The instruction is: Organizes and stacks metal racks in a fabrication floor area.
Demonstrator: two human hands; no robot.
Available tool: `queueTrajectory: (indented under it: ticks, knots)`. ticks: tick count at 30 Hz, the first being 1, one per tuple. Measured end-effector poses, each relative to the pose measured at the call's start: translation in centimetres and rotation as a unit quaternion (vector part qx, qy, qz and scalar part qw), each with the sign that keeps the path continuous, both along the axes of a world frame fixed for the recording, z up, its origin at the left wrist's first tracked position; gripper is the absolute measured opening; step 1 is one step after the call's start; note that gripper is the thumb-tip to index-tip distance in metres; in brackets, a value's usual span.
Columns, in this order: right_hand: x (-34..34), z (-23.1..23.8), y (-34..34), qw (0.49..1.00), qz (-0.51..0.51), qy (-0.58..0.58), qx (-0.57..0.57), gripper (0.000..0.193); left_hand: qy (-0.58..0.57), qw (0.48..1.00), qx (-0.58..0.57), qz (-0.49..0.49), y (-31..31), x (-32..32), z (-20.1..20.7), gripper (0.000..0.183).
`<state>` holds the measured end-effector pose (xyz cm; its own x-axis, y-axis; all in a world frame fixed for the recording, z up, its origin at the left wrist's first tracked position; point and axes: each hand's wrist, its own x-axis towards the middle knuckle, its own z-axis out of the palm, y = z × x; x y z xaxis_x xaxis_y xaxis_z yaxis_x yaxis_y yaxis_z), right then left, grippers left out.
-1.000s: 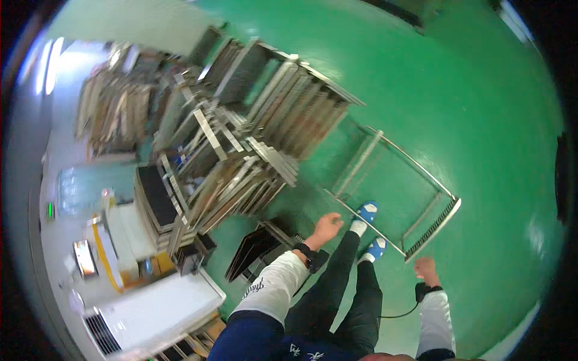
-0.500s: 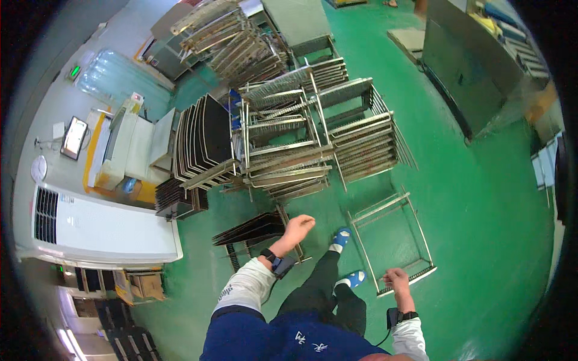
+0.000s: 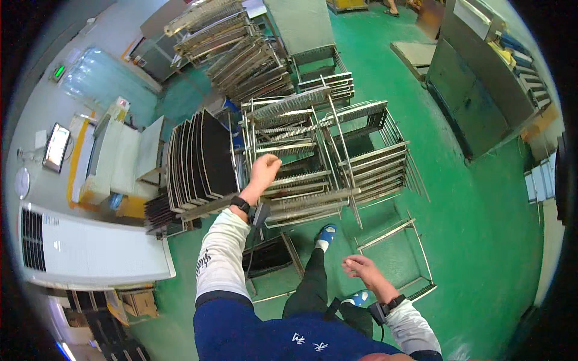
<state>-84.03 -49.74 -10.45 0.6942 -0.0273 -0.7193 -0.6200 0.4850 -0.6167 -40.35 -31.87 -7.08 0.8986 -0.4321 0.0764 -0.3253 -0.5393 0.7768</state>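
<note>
From my head, I see my left hand [image 3: 264, 172] loosely curled before the stacked metal racks [image 3: 313, 201], contact unclear. My right hand [image 3: 362, 269], relaxed and empty, hangs near a single metal rack [image 3: 386, 234] on the green floor [image 3: 481, 240].

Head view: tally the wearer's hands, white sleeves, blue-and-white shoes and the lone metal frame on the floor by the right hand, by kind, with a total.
Left hand and right hand: 2
White sleeves: 2
Blue-and-white shoes: 2
Metal frame: 1
Total: 7
</note>
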Motion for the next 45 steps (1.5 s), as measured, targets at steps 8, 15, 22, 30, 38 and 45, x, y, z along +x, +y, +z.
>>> queueTrajectory:
  ticks: [8, 15, 22, 30, 38, 45]
  knots:
    - [10.1, 1.2, 5.3, 0.993, -0.065, 0.02, 0.096, 0.062, -0.131, 0.976, 0.174, -0.019, -4.2, 11.2, 0.8, 0.043]
    - [12.7, 1.0, 7.6, 0.969, -0.158, 0.073, 0.173, 0.049, -0.16, 0.954, 0.249, -0.056, -6.1, 16.5, -1.5, 0.074]
    - [11.6, 1.0, 8.2, 0.95, -0.201, 0.064, 0.228, 0.041, -0.145, 0.945, 0.279, -0.087, -8.6, 19.6, -2.3, 0.074]
    - [10.7, 1.6, 8.4, 0.959, -0.164, 0.043, 0.226, 0.043, -0.112, 0.941, 0.315, -0.053, -10.0, 19.8, 0.9, 0.044]
    - [7.0, 5.1, 6.3, 0.956, -0.218, 0.0, 0.197, 0.045, -0.207, 0.951, 0.165, -0.16, -13.7, 16.7, 8.5, 0.034]
    - [4.3, 6.7, 4.6, 0.913, -0.369, -0.018, 0.173, 0.035, -0.237, 0.938, 0.084, -0.24, -18.5, 12.1, 13.7, 0.034]
